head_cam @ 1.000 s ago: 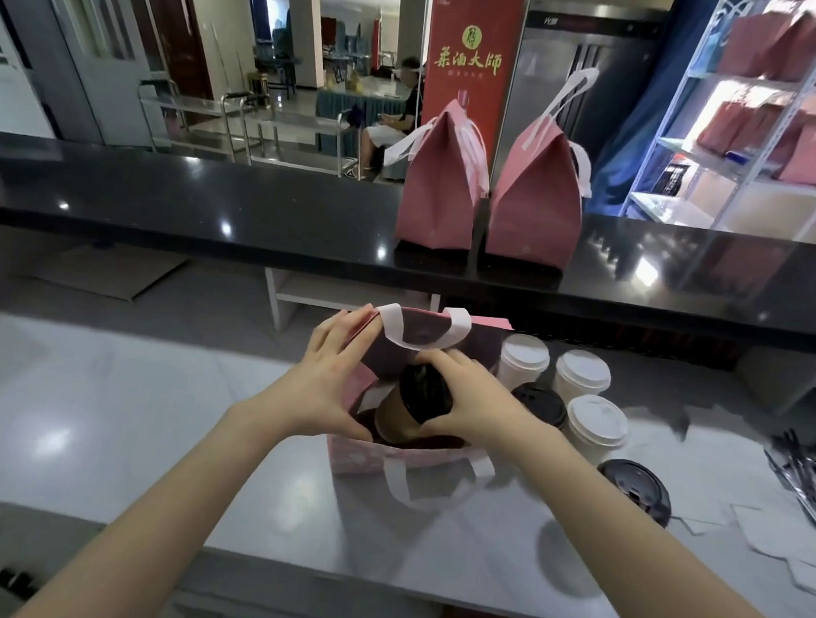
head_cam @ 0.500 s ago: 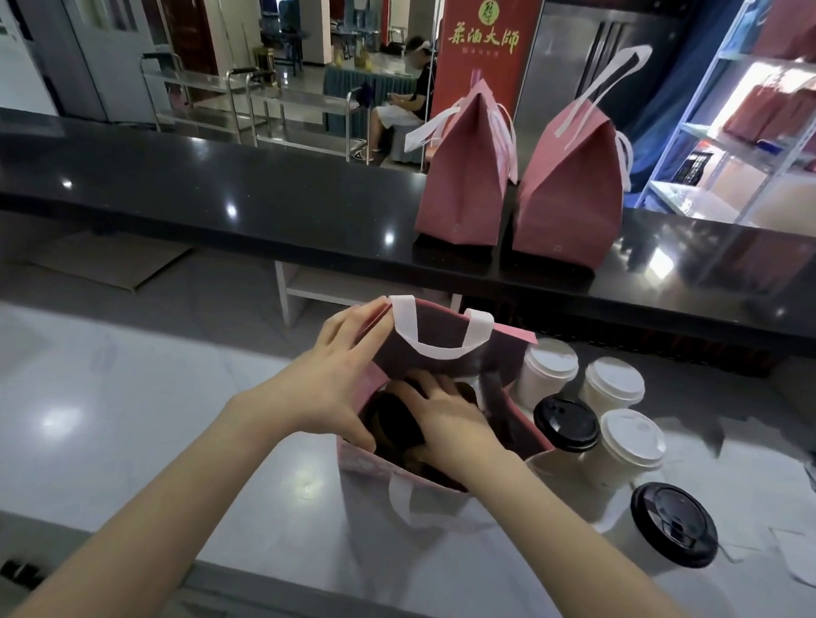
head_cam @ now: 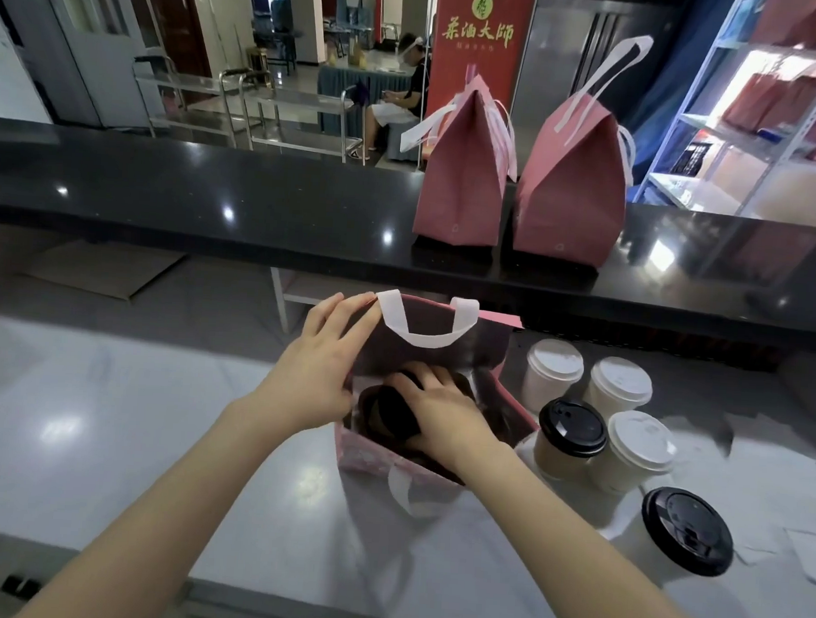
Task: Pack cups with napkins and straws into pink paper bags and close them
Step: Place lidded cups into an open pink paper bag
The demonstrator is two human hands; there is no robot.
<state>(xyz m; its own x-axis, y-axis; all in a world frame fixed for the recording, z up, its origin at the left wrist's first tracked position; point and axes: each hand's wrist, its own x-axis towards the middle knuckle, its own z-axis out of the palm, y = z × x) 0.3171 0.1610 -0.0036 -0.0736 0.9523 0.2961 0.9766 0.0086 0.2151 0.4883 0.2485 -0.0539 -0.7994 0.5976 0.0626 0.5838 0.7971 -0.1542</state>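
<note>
Open pink bag (head_cam: 373, 457) upright between worktop (head_cam: 102, 433) front and far edges. Its left rim is pinched by left hand (head_cam: 318, 370). Inside it, right hand (head_cam: 443, 406) has fingers curled over black-lidded cup (head_cam: 388, 410).

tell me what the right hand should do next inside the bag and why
Probably let go and lift straight out. The right hand grips the black-lidded cup low inside the open pink bag, where the cup looks seated. The left hand holds the bag's side open, so the way out is clear.
</note>
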